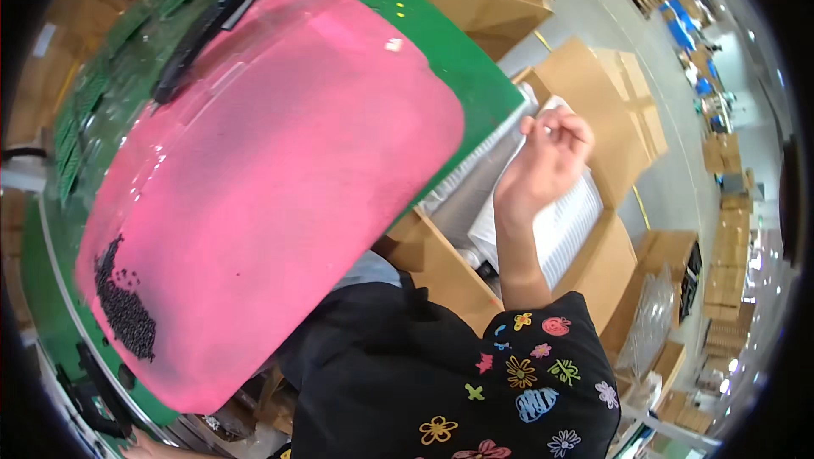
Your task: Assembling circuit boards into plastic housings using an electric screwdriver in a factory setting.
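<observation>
The right hand (547,162) is reaching into an open carton (593,94), fingers (555,124) pinching together on a thin white sheet (568,221) atop the stack (light, floppy, probably best lifted by its edge). The left hand is lying out of view.

left hand (140,449) cut off at lower edge, right hand's fingers (551,124) hiding their grip

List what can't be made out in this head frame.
- Left hand: cut off by the lower edge; only a sliver shows, grip unreadable.
- Right hand: seen from the back; fingertips pinch at the white trays in the open carton, contact unclear.
- Small black parts on the pink mat: too small to identify.
- Far boxes: fisheye-bent, blurred.
</observation>
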Tool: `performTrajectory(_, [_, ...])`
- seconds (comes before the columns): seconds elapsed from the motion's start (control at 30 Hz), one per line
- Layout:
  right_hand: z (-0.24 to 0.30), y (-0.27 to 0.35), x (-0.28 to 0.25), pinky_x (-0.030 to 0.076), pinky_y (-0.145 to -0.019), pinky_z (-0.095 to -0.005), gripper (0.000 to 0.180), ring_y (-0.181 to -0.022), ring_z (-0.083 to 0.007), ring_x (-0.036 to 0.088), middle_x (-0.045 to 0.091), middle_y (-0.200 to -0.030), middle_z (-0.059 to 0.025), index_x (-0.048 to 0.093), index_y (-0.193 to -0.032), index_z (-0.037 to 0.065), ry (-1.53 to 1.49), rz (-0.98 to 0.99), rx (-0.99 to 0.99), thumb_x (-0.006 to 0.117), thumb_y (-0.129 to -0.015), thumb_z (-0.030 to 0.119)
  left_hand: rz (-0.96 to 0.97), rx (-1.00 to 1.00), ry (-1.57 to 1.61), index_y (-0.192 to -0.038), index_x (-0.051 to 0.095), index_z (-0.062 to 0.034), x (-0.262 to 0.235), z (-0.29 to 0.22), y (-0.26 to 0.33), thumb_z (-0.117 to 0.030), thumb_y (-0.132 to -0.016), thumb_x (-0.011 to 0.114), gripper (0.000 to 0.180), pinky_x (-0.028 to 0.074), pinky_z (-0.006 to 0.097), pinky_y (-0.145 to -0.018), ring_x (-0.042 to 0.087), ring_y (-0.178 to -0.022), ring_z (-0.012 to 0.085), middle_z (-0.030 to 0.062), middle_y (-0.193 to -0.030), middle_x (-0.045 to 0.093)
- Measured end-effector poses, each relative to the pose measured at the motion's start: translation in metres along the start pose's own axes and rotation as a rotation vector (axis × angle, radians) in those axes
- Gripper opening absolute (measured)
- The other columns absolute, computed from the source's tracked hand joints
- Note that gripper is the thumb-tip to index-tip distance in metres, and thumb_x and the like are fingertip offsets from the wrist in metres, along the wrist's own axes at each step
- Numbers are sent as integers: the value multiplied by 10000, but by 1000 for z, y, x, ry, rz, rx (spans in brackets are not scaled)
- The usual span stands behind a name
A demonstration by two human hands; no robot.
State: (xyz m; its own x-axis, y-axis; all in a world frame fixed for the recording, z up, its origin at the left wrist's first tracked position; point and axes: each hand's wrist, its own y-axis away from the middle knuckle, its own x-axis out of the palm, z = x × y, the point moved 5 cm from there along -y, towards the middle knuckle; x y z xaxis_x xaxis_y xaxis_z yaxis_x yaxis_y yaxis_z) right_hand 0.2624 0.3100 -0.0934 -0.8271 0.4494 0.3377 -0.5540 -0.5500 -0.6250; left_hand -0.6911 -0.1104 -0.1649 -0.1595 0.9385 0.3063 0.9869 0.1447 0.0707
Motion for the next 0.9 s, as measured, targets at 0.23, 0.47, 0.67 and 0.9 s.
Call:
performTrajectory(0.23, [-132,66,-230,264,-1150,-504,1093,-1377,-436,322,241,-1527,-292,172,-1528,32,1757,-1,644,830,-704,315,-36,594,-119,-1096,604,-42,71,-25,107,-141,-817,605,296,497,412,-730,575,-847,270,108,-949,589])
performTrajectory(0.47, [-163,141,-349,329,-1102,-512,526,-1314,-455,380,275,-1522,-329,591,-1249,9,2111,290,744,732,-778,195,-11,945,-98,-922,611,-83,122,-81,265,-36,-753,569,180,462,317,-572,535,-625,189,38,-748,579])
performTrajectory(0.67, [-173,60,-396,450,-474,-188,54,-597,-76,551,625,-758,-60,608,-963,57,-245,-525,1469,563,-981,81,120,868,-34,-920,607,-93,153,-55,303,-8,-778,539,179,409,299,-474,468,-521,131,9,-664,527])
performTrajectory(0.9, [-84,-44,-229,565,-767,-380,578,-887,-238,662,631,-1115,-157,448,-1377,-10,420,77,844,700,-916,231,336,876,58,-962,617,22,163,-62,270,27,-803,566,166,475,323,-571,555,-626,191,104,-747,588])
